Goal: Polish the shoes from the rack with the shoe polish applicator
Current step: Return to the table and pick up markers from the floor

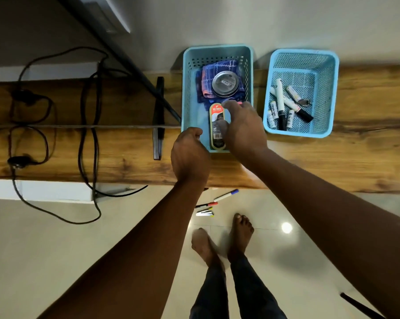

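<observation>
A blue plastic basket (187,88) stands on a wooden shelf (125,153). Inside it lie a Kiwi shoe polish applicator (217,118), a round metal polish tin (225,83) and a blue checked cloth (214,67) under the tin. My right hand (243,126) reaches into the basket, its fingers spread over the applicator's right side and its thumb across the applicator's middle. My left hand (189,153) hovers at the basket's near left corner with loosely curled fingers, holding nothing. No shoes are in view.
A second blue basket (332,93) with several markers and batteries stands to the right. Black cables (88,125) and a monitor stand (158,116) lie on the shelf's left. Pens (217,201) lie on the tiled floor near my bare feet (222,242).
</observation>
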